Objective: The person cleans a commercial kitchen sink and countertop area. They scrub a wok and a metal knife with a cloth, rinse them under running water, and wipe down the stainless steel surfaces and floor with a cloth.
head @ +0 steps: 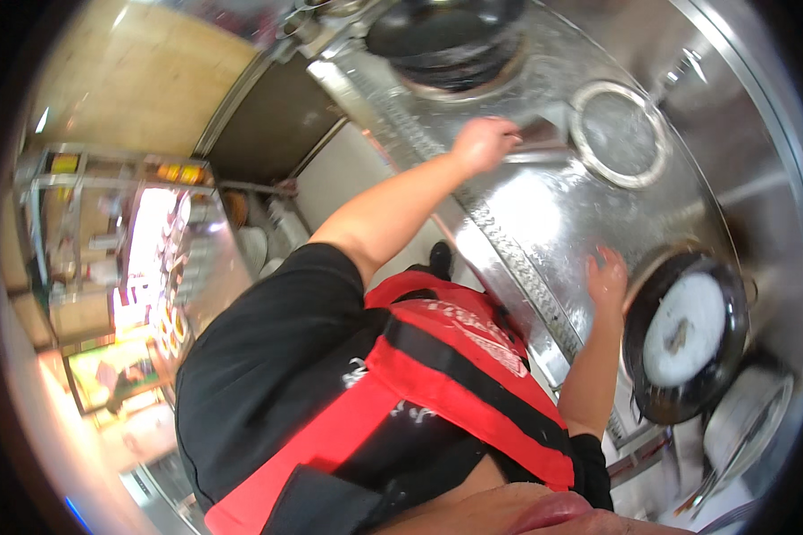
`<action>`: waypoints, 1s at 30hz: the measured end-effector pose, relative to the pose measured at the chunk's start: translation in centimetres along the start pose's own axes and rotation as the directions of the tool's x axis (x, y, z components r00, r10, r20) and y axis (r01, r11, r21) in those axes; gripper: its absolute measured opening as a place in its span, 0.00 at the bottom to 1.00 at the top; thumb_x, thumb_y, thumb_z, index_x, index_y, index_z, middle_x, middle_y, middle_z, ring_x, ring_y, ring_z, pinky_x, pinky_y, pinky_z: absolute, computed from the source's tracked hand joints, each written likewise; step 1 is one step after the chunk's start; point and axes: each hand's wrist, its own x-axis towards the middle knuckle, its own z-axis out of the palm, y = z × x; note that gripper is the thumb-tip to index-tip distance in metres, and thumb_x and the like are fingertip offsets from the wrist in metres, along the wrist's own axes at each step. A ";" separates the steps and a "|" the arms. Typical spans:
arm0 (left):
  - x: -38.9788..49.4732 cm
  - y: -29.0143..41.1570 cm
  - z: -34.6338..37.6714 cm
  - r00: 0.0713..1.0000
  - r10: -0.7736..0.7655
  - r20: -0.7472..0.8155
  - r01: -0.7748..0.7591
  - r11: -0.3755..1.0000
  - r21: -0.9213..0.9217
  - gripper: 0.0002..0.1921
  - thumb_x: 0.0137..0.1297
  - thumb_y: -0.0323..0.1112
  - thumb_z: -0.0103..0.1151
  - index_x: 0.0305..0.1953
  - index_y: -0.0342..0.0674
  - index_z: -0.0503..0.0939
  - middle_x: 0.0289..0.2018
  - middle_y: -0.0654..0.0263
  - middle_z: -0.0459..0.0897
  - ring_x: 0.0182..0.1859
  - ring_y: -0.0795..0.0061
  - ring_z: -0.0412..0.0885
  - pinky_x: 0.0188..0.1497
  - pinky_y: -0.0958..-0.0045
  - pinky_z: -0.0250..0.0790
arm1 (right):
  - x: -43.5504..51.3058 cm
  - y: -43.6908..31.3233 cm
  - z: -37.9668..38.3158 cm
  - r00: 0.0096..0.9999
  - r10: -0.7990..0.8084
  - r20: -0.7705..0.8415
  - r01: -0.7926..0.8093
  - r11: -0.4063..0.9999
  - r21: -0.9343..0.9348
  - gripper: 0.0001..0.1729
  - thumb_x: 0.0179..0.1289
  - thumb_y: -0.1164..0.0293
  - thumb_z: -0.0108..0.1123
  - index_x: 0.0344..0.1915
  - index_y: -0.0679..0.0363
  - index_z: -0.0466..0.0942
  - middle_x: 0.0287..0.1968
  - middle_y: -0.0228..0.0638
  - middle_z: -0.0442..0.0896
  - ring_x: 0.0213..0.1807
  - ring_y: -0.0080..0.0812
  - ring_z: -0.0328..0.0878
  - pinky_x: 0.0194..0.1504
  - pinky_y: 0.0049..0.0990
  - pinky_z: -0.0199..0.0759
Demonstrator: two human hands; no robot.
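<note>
My left hand [487, 144] is closed on the near end of a flat metal tool [542, 136], held low over a wet stainless-steel worktop [528, 207]. Motion blurs the tool, so its exact kind cannot be told. Just beyond its far end is a metal wok ring [575, 134]. Over the steel to the right, my right hand [607, 275] has its fingers apart and holds nothing; whether it touches the surface is unclear. Close by that hand sits a black wok [733, 334] with a pale oval surface [686, 328] inside, and a small brownish patch at its middle.
Stacked black woks [448, 47] stand at the worktop's far left. A steel backsplash [729, 127] rises behind. Past the right-hand wok is a metal pot [749, 414] with utensils. A perforated drain strip [508, 247] follows the front edge. Shelving [73, 227] stands off to the left.
</note>
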 end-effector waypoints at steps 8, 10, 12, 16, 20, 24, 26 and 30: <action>-4.3 -4.2 -1.6 0.939 0.242 0.244 -0.274 0.955 0.110 0.07 0.61 0.37 0.60 0.38 0.46 0.85 0.37 0.62 0.86 0.43 0.55 0.85 0.49 0.55 0.76 | -2.4 3.7 3.3 0.874 0.297 0.385 -0.479 0.381 0.791 0.27 0.63 0.60 0.70 0.57 0.67 0.82 0.56 0.50 0.86 0.58 0.47 0.84 0.61 0.42 0.76; -3.6 -5.3 -1.2 0.895 0.315 0.314 -0.376 0.914 0.154 0.07 0.59 0.35 0.60 0.38 0.47 0.86 0.37 0.63 0.87 0.44 0.56 0.85 0.51 0.55 0.75 | -1.9 7.2 5.3 0.943 0.308 0.130 -0.334 0.853 0.401 0.28 0.66 0.62 0.70 0.60 0.67 0.80 0.59 0.50 0.85 0.60 0.44 0.83 0.63 0.37 0.74; -4.8 -8.9 -0.3 0.871 0.386 0.305 -0.431 0.897 0.097 0.10 0.56 0.34 0.59 0.39 0.47 0.86 0.39 0.64 0.87 0.47 0.57 0.84 0.55 0.55 0.72 | -3.0 0.9 3.0 0.993 0.116 0.034 -0.097 0.932 -0.348 0.29 0.67 0.62 0.69 0.62 0.66 0.79 0.62 0.50 0.83 0.63 0.42 0.81 0.66 0.34 0.71; -3.3 -8.9 0.7 0.800 0.402 0.445 -0.505 0.852 0.137 0.13 0.56 0.30 0.59 0.43 0.46 0.85 0.38 0.62 0.85 0.49 0.57 0.84 0.59 0.54 0.71 | -3.0 -5.5 -1.0 0.978 0.204 -0.052 -0.184 0.948 0.262 0.26 0.68 0.58 0.65 0.59 0.62 0.81 0.53 0.49 0.88 0.52 0.43 0.88 0.55 0.37 0.79; -0.3 -5.7 2.8 0.701 0.431 0.568 -0.617 0.766 0.181 0.09 0.60 0.31 0.58 0.40 0.47 0.85 0.40 0.63 0.85 0.50 0.60 0.84 0.60 0.55 0.70 | -5.5 -6.6 -9.5 0.921 0.274 -0.278 -0.220 0.953 0.209 0.22 0.69 0.60 0.66 0.56 0.62 0.83 0.43 0.45 0.89 0.44 0.38 0.87 0.49 0.35 0.79; 2.9 -3.3 5.9 0.667 0.344 0.661 -0.637 0.723 0.267 0.07 0.62 0.32 0.58 0.40 0.49 0.85 0.42 0.64 0.86 0.51 0.62 0.84 0.63 0.55 0.68 | -9.0 4.3 -16.9 0.758 0.510 -0.407 -0.361 0.847 0.390 0.23 0.67 0.59 0.68 0.56 0.62 0.84 0.39 0.42 0.90 0.39 0.34 0.86 0.46 0.32 0.78; 3.9 -4.7 8.3 0.760 0.315 0.569 -0.576 0.731 0.365 0.07 0.62 0.34 0.59 0.40 0.49 0.85 0.43 0.64 0.87 0.53 0.62 0.84 0.65 0.55 0.67 | -10.1 10.7 -19.8 0.674 0.641 -0.366 -0.495 0.761 0.420 0.26 0.66 0.58 0.69 0.58 0.63 0.84 0.44 0.44 0.90 0.43 0.36 0.87 0.49 0.32 0.78; 2.7 -2.5 11.4 0.885 0.309 0.349 -0.425 0.842 0.332 0.19 0.63 0.33 0.59 0.56 0.44 0.81 0.59 0.58 0.82 0.62 0.57 0.78 0.70 0.52 0.64 | -10.9 23.1 -18.0 0.674 0.661 -0.330 -0.689 0.724 0.044 0.42 0.61 0.55 0.70 0.71 0.63 0.71 0.61 0.55 0.82 0.65 0.47 0.79 0.66 0.38 0.72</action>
